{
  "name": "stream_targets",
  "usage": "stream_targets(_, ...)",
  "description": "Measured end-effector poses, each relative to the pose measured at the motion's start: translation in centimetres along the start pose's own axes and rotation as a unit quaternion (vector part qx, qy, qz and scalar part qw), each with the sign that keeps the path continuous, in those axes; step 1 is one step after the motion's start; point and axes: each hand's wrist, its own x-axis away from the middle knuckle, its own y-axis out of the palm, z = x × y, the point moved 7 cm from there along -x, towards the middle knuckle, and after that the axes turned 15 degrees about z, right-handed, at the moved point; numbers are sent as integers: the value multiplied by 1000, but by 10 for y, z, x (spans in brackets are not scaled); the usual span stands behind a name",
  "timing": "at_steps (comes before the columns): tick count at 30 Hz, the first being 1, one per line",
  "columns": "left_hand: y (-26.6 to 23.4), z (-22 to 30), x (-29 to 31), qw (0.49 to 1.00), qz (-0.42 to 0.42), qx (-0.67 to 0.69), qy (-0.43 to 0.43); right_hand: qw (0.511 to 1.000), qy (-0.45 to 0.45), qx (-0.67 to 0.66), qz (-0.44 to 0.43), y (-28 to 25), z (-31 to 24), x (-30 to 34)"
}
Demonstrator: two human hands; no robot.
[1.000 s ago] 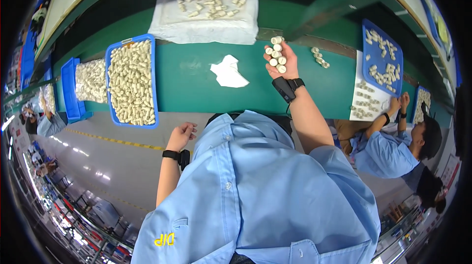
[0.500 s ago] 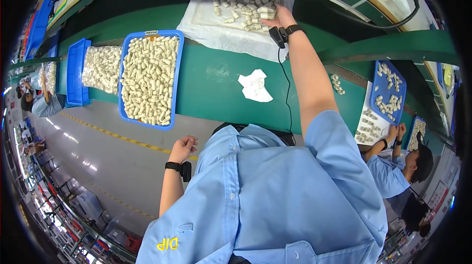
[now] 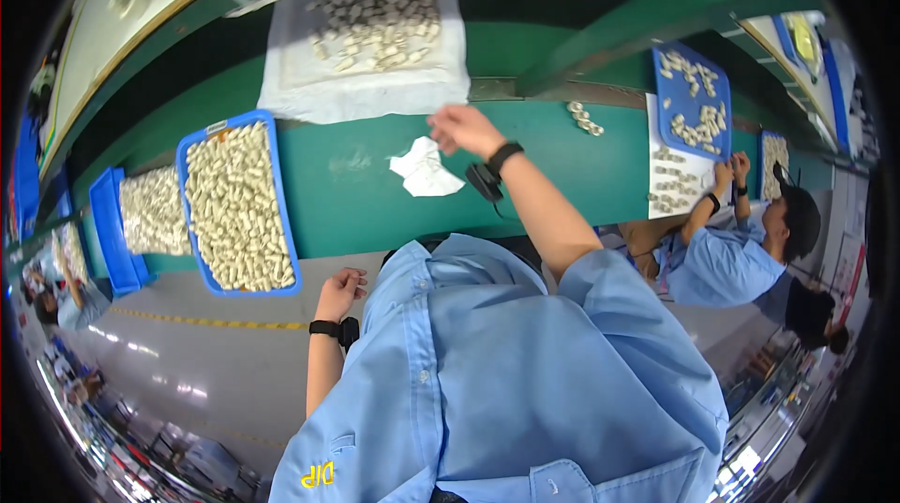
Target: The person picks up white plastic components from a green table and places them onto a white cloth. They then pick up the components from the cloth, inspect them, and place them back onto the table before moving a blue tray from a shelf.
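My right hand [image 3: 465, 131] hovers above the green bench, between a white cloth-like sheet [image 3: 375, 105] and a crumpled white paper or cloth piece [image 3: 425, 170]. Its fingers are loosely bent and apart, with nothing visible in them. On the sheet lies a spread of small cream cylindrical pieces [image 3: 392, 45], the far ones in shadow. My left hand [image 3: 340, 294] hangs beside my body, short of the bench edge, its fingers slightly curled and holding nothing I can see. Both wrists carry black straps with a small device.
Left on the bench stand a blue tray [image 3: 274, 165] full of cream pieces, a clear bag [image 3: 155, 212] of them and a blue bin [image 3: 117, 231]. A green beam [image 3: 637, 25] crosses the right. A co-worker [image 3: 717, 264] sits by another blue tray [image 3: 694, 139].
My right hand has drawn back from the pieces on the sheet toward me, over the bench. The view has shifted, so the bench things sit further left. My left hand stays low.
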Motion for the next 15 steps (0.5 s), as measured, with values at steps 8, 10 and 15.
stream_targets(8,42,42,5,998,-22,-64,18,730,-220,416,496,-233,27,98)
stream_targets(10,56,45,9,997,-24,-75,22,691,-230,486,483,-256,15,97)
stream_targets(15,84,56,36,991,-19,-128,32,674,-278,562,390,-275,29,48)
